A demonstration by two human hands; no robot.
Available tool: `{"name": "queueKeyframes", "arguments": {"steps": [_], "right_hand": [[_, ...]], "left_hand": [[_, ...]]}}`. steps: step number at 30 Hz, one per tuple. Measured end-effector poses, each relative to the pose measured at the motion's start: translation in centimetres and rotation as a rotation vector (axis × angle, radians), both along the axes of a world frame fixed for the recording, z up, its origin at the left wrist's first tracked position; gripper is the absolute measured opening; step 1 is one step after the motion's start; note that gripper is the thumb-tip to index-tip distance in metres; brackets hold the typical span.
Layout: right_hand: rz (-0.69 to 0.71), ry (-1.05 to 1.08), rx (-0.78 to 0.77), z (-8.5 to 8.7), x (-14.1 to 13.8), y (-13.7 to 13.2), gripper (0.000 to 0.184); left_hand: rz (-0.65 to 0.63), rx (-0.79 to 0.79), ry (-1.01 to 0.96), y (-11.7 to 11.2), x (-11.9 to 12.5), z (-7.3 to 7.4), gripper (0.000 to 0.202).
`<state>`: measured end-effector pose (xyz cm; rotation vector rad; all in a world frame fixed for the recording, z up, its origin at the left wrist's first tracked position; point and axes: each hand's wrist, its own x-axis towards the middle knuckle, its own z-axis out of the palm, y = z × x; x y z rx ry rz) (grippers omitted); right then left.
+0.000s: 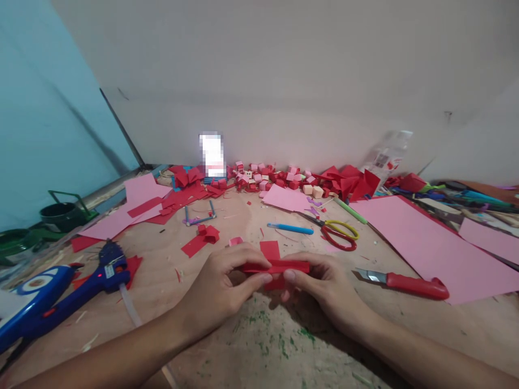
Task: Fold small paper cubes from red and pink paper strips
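Between both my hands is a piece of red paper, with a folded strip running crosswise and flaps showing above and below it. My left hand pinches its left end between thumb and fingers. On the right end, the thumb of my right hand presses from the front while the fingers lie behind, partly hidden. Just beyond my left hand lie a small folded red paper piece and a pink scrap. A blue pen-like tool rests beyond the red paper.
On the left lies a blue glue gun; on the right, a red-handled cutter knife, scissors and a pink sheet. Along the wall are many small paper boxes, a lit phone and a plastic bottle.
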<state>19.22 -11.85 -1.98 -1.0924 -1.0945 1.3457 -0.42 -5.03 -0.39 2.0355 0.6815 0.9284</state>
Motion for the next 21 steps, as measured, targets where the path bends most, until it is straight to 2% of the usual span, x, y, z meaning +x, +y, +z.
{"name": "queueKeyframes", "arguments": {"steps": [7,11,13,21], "right_hand": [[0.002,0.014,0.022,0.03,-0.09,0.10,0.032],[-0.014,0.031,-0.011,-0.02,-0.11,0.02,0.032],[-0.018,0.031,-0.038,-0.06,-0.10,-0.04,0.032],[0.036,-0.075,-0.025,0.09,-0.08,0.10,0.025]], "left_hand": [[-0.016,-0.015,0.018,-0.29,-0.12,-0.04,0.012],[0.053,-0.189,-0.038,-0.09,0.03,-0.30,0.018],[0.056,-0.271,-0.040,0.08,0.10,-0.42,0.014],[-0.047,-0.354,-0.027,-0.12,0.23,-0.78,0.014]]}}
